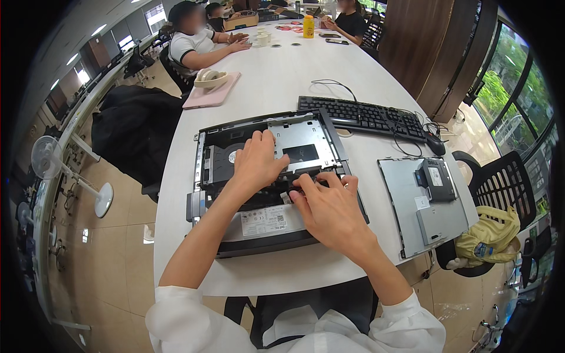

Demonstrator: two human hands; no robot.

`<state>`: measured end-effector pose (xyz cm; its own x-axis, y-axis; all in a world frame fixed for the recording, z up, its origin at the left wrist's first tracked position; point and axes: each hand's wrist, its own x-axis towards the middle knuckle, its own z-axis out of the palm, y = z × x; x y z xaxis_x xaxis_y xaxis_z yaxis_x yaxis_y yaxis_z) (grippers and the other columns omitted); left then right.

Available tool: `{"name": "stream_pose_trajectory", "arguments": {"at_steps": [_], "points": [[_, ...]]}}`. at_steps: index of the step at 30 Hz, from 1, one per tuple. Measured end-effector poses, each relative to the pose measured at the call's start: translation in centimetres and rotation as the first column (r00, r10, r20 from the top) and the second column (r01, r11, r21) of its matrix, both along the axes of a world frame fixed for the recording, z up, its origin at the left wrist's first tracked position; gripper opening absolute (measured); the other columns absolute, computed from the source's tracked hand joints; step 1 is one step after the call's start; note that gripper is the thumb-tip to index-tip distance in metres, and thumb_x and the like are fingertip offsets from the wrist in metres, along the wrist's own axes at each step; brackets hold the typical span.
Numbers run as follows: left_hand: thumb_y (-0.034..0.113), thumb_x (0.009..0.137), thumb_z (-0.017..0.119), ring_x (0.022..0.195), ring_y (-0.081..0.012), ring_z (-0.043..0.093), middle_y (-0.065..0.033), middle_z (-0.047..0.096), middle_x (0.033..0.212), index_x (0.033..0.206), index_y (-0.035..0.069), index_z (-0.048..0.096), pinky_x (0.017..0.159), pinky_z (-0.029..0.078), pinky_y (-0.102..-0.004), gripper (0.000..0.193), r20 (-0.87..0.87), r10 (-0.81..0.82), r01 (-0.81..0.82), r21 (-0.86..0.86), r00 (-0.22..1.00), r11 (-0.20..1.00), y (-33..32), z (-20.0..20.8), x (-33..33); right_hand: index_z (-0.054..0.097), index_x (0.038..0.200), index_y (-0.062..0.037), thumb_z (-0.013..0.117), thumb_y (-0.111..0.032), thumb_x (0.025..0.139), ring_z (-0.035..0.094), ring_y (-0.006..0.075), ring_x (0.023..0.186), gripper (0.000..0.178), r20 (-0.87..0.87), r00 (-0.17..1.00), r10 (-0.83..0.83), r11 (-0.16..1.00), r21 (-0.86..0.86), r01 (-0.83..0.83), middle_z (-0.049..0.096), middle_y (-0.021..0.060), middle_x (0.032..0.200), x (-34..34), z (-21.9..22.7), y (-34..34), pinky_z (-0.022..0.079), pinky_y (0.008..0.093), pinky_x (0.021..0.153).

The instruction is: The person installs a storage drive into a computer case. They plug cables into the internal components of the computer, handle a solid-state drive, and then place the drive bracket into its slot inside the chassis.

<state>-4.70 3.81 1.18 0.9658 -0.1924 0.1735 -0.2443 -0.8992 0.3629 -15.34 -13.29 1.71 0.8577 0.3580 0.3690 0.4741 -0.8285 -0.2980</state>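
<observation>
An opened desktop computer case [276, 240] lies flat on the white table before me, its inside facing up. Within it are a round fan [223, 157] at the left and a silver metal bracket [306, 130] at the far right. My left hand [258, 162] reaches over the middle of the case, fingers bent forward and thumb stretched out to the right, beside the bracket's near edge. Lower down, my right hand [332, 209] is bent into the case's right part, thumb and forefinger drawn close together. Whatever lies between those fingertips is hidden.
A grey metal cover panel [406, 206] with a black boxy part [436, 179] on it lies at the right. Beyond the case are a black keyboard [365, 117] and mouse [434, 144]. Headphones [210, 78] rest on a pink flat item [206, 100]. Other people sit farther along the table.
</observation>
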Motion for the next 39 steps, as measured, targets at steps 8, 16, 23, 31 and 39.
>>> {"name": "stream_pose_trajectory", "arguments": {"at_steps": [8,16,23,31,39], "points": [[0.034,0.084,0.069,0.107,-0.0372,0.059,-0.0187,0.058,0.113,0.113,-0.001,0.054,0.087,0.047,-0.0483,0.047,0.024,-0.016,0.015,0.011,1.000,1.000,-0.2,-0.2,-0.1,0.052,0.111,-0.0034,0.045,-0.027,0.102,0.060,0.0324,0.091,0.026,-0.067,0.995,0.070,0.998,0.006,-0.069,0.070,0.0148,0.090,0.3,-0.4,-0.3,0.034,0.0476,0.089],[0.032,0.086,0.069,0.103,-0.0370,0.060,-0.0186,0.055,0.111,0.111,-0.001,0.047,0.083,0.046,-0.0529,0.047,0.036,-0.017,0.015,0.046,0.999,0.999,-0.4,-0.6,0.5,0.050,0.111,-0.0021,0.043,-0.027,0.102,0.062,0.0339,0.095,0.027,-0.081,0.981,0.175,0.983,-0.037,-0.179,0.066,0.0171,0.086,0.2,-0.2,-0.7,0.035,0.0480,0.094],[0.034,0.087,0.067,0.103,-0.0383,0.060,-0.0194,0.056,0.112,0.112,-0.001,0.048,0.082,0.046,-0.0512,0.047,0.047,0.001,-0.004,0.067,0.999,0.998,-0.7,-0.6,0.4,0.051,0.112,-0.0021,0.045,-0.029,0.100,0.063,0.0316,0.094,0.030,-0.067,0.998,-0.001,0.999,-0.037,-0.002,0.067,0.0175,0.089,0.4,-0.5,0.3,0.034,0.0481,0.097],[0.036,0.086,0.067,0.102,-0.0389,0.060,-0.0193,0.057,0.110,0.111,0.000,0.050,0.081,0.046,-0.0493,0.046,0.048,0.015,-0.017,0.050,0.999,0.999,-0.5,-0.6,0.2,0.065,0.109,-0.0048,0.052,-0.023,0.096,0.065,0.0259,0.088,0.026,0.067,0.994,-0.085,0.992,-0.093,0.091,0.071,0.0122,0.078,0.7,-0.6,0.1,0.034,0.0469,0.095],[0.037,0.089,0.066,0.101,-0.0408,0.062,-0.0231,0.058,0.114,0.113,-0.001,0.051,0.081,0.047,-0.0478,0.047,0.048,0.005,-0.004,-0.007,0.999,1.000,-0.6,-0.4,0.0,0.076,0.103,-0.0154,0.063,-0.015,0.091,0.065,0.0216,0.069,0.018,0.086,0.992,-0.097,0.995,0.038,0.094,0.069,0.0057,0.066,1.1,-0.8,-0.2,0.037,0.0423,0.089]]}}
